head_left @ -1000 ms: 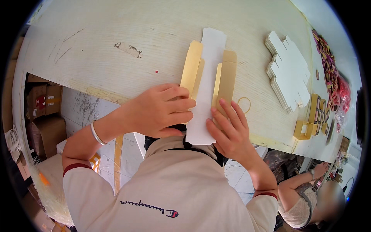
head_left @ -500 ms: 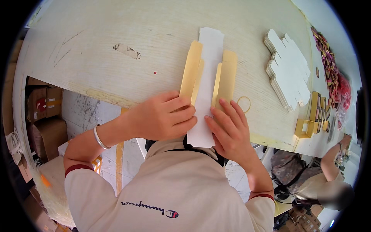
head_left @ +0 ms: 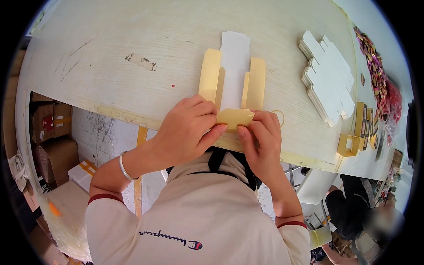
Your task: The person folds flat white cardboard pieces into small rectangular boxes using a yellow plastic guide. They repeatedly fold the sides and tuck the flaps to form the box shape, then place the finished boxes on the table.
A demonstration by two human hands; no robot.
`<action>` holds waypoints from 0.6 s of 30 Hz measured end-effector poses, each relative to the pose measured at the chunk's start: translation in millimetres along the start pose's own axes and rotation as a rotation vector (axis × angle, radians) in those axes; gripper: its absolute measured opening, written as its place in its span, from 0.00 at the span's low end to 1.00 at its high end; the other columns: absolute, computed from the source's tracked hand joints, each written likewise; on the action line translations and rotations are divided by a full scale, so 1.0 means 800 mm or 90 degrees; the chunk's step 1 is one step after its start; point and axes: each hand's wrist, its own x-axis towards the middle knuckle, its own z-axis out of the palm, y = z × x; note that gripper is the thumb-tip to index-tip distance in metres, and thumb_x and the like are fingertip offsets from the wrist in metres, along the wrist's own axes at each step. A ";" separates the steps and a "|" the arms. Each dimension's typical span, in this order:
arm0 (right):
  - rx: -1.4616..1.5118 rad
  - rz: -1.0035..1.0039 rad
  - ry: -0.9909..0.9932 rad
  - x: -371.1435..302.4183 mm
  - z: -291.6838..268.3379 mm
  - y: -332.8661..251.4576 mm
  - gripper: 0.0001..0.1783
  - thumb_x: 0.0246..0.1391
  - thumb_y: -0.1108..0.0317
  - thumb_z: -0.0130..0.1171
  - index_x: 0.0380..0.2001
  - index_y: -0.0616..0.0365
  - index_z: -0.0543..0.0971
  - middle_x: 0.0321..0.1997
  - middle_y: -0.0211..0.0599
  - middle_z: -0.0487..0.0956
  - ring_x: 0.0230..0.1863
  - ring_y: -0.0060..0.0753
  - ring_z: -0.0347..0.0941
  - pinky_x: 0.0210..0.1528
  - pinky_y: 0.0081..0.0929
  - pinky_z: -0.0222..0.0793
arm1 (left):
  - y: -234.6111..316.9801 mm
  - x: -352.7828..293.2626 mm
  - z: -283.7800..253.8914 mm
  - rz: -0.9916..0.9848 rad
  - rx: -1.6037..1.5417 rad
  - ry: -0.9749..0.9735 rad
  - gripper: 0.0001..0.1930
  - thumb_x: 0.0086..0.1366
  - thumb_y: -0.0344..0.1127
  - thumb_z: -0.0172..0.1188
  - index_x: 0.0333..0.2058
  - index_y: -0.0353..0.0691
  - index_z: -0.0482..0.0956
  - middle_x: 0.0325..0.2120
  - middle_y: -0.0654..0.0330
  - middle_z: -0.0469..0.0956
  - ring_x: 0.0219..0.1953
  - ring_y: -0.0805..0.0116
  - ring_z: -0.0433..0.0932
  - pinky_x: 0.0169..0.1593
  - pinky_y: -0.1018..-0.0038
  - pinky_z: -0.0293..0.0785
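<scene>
Pale wood-grained table [head_left: 110,79] spans the upper frame; part-folded gold-and-white card carton [head_left: 234,84] sits centre, notched white card blanks [head_left: 329,79] stack upper right, and left hand [head_left: 187,128] and right hand [head_left: 265,139] both pinch the carton's gold lower flap [head_left: 235,118], thin yellow ring-shaped band [head_left: 283,118] alongside

Left grip [head_left: 186,126], right grip [head_left: 266,141] close together; fingers [head_left: 199,107] curled, thumbs [head_left: 248,143] near each other.
</scene>
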 end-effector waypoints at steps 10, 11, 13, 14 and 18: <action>0.163 0.090 0.012 0.003 -0.007 0.003 0.06 0.48 0.76 0.63 0.27 0.61 0.74 0.33 0.39 0.75 0.37 0.42 0.68 0.38 0.33 0.64 | 0.010 0.002 -0.003 -0.116 -0.160 0.062 0.17 0.55 0.31 0.65 0.42 0.39 0.70 0.27 0.59 0.76 0.34 0.61 0.76 0.36 0.68 0.71; 0.125 0.087 0.009 0.006 -0.006 0.001 0.06 0.48 0.76 0.63 0.27 0.61 0.74 0.33 0.39 0.75 0.37 0.42 0.68 0.37 0.33 0.63 | 0.009 0.000 0.000 -0.117 -0.154 0.071 0.18 0.55 0.31 0.65 0.43 0.39 0.70 0.29 0.59 0.76 0.35 0.61 0.76 0.36 0.68 0.71; 0.082 0.085 0.005 0.008 -0.005 0.000 0.06 0.49 0.77 0.62 0.28 0.61 0.74 0.33 0.39 0.75 0.35 0.42 0.67 0.36 0.33 0.63 | 0.007 -0.001 -0.001 -0.095 -0.137 0.072 0.20 0.55 0.29 0.65 0.44 0.40 0.69 0.33 0.57 0.76 0.37 0.61 0.77 0.36 0.68 0.72; 0.077 0.086 0.006 0.008 -0.004 0.000 0.06 0.49 0.77 0.62 0.28 0.61 0.74 0.33 0.40 0.75 0.35 0.42 0.67 0.36 0.33 0.63 | 0.004 -0.004 -0.005 -0.071 -0.126 0.066 0.20 0.54 0.28 0.65 0.45 0.40 0.69 0.36 0.56 0.76 0.37 0.61 0.77 0.36 0.67 0.73; 0.078 0.104 -0.010 0.010 -0.008 -0.001 0.06 0.48 0.78 0.62 0.28 0.60 0.74 0.33 0.40 0.75 0.35 0.43 0.66 0.37 0.34 0.62 | -0.014 -0.006 -0.021 0.120 -0.083 0.025 0.23 0.49 0.25 0.65 0.44 0.42 0.69 0.47 0.55 0.74 0.42 0.59 0.76 0.37 0.68 0.75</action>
